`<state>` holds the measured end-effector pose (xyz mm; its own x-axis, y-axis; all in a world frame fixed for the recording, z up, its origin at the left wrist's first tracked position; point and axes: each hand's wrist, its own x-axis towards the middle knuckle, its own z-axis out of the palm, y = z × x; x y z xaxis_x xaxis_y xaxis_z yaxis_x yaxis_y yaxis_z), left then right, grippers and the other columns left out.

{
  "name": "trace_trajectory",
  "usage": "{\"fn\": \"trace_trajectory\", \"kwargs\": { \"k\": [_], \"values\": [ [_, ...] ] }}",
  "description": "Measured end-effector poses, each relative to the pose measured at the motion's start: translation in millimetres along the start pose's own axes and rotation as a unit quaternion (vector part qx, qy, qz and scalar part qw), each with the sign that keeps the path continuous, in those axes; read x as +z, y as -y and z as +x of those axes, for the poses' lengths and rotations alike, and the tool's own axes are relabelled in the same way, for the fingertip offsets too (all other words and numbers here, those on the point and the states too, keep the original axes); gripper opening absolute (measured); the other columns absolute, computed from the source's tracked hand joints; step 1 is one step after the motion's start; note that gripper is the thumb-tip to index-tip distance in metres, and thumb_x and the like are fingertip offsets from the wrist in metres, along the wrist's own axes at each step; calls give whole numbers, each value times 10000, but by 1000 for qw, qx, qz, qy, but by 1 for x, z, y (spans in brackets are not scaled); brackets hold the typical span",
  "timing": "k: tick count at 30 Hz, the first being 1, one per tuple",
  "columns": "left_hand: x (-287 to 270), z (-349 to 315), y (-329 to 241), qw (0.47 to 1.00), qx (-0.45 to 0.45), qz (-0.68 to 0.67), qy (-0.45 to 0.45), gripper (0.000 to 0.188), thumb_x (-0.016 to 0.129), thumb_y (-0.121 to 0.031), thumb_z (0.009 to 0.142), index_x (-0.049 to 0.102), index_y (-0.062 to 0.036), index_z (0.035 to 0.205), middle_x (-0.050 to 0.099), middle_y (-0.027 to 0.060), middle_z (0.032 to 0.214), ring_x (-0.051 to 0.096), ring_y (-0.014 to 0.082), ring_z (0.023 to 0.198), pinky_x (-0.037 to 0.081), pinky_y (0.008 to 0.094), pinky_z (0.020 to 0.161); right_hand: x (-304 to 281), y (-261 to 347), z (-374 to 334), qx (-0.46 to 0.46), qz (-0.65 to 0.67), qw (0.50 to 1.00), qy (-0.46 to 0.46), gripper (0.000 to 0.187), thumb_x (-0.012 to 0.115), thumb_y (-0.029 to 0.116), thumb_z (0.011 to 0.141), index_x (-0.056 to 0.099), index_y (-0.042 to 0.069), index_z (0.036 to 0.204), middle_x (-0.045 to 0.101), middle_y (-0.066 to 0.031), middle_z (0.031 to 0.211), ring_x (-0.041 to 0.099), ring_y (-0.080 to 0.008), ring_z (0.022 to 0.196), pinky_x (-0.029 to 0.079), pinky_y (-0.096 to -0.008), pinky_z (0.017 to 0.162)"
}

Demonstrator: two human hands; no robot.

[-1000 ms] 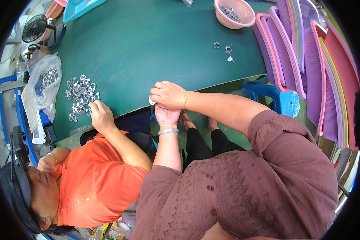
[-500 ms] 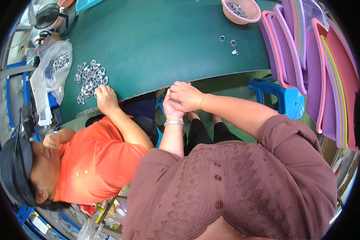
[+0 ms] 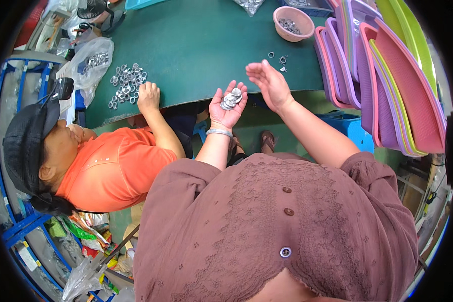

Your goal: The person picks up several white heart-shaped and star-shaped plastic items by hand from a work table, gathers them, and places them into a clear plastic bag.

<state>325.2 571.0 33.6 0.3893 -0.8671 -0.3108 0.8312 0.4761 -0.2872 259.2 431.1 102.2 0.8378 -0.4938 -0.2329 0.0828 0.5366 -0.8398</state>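
My left hand (image 3: pixel 225 116) is palm up at the table's near edge, with a small heap of silvery disc-like metal pieces (image 3: pixel 231 99) resting on the palm and lower fingers. To its right, my right hand (image 3: pixel 273 88) is raised with its fingers stretched out, holding nothing and apart from the left. Just beyond the right hand, a loose grey ring (image 3: pixel 271 55) and a couple of other small parts (image 3: pixel 283 60) lie on the green table (image 3: pixel 196 45). A pink bowl (image 3: pixel 293 36) of similar grey parts stands farther off.
At my left a co-worker in an orange shirt (image 3: pixel 110 176) has a hand (image 3: pixel 149 98) beside a pile of grey ring parts (image 3: pixel 128 80). A clear bag (image 3: pixel 85 68) holds more. Stacked purple and pink trays (image 3: pixel 367 80) rise at right, near a blue stool (image 3: pixel 350 126).
My hands were together, the right over the left; now they are apart. The right has moved right and opened, and the silvery pieces show on my left palm. The view has shifted too.
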Motion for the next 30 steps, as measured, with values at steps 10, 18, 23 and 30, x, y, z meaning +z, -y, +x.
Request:
{"fn": "trace_trajectory", "kwargs": {
  "k": [10,18,23,30],
  "values": [
    [-29,18,19,986,-155,63,-11,312,525,-326,833,568,-57,983,499,109,896,478,221,800,430,262,546,-156,-29,-152,131,-155,956,-211,195,542,213,857,571,20,858,577,-25,734,512,-91,604,432,-217,551],
    [-67,6,102,974,-89,142,-153,221,505,-110,788,587,0,962,591,172,1011,553,324,960,486,398,813,-328,-63,-303,282,-203,877,-331,152,555,175,829,540,37,770,544,-36,633,493,-108,507,409,-245,427],
    [-95,-8,199,949,-134,212,-190,273,537,-245,789,601,1,889,607,163,936,570,315,886,496,394,731,-437,-55,-409,334,-114,848,-395,131,541,148,828,498,30,867,520,-79,638,486,-172,480,406,-306,412],
    [-107,7,352,855,-226,336,-324,190,563,-239,788,540,-57,742,578,111,772,561,241,705,447,266,481,-510,-3,-462,266,-28,821,-504,112,536,147,837,479,51,849,515,-74,653,467,-161,483,406,-293,403]
  ]
}}
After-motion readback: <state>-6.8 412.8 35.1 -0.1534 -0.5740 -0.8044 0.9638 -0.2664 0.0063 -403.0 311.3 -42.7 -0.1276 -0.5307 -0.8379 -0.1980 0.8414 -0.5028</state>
